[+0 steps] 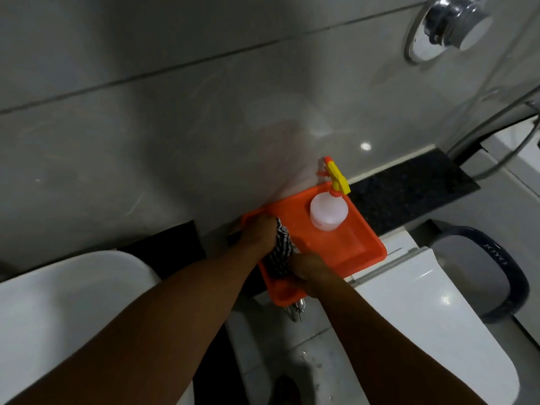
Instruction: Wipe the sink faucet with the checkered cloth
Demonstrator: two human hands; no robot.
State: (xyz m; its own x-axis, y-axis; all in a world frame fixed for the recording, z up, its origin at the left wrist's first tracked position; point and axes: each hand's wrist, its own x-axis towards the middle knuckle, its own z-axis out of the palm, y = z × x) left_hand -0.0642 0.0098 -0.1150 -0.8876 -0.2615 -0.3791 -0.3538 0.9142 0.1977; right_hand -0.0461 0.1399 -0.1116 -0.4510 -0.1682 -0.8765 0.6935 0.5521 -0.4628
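Cloth — checkered, soft, likely light and floppy — sits bunched over the orange tray, gripped between both hands, left and right — best gathered into a wad.

Orange tray looked like smooth plastic, slightly glossy. Spray bottle at tray's far edge was translucent matt plastic, with a yellow plastic trigger. Checkered cloth was soft woven fabric, crumpled. Wall tiles were glossy, reflective. Countertop was dark speckled stone, polished. Round wall fitting was shiny chrome metal. Sink was glossy white ceramic.
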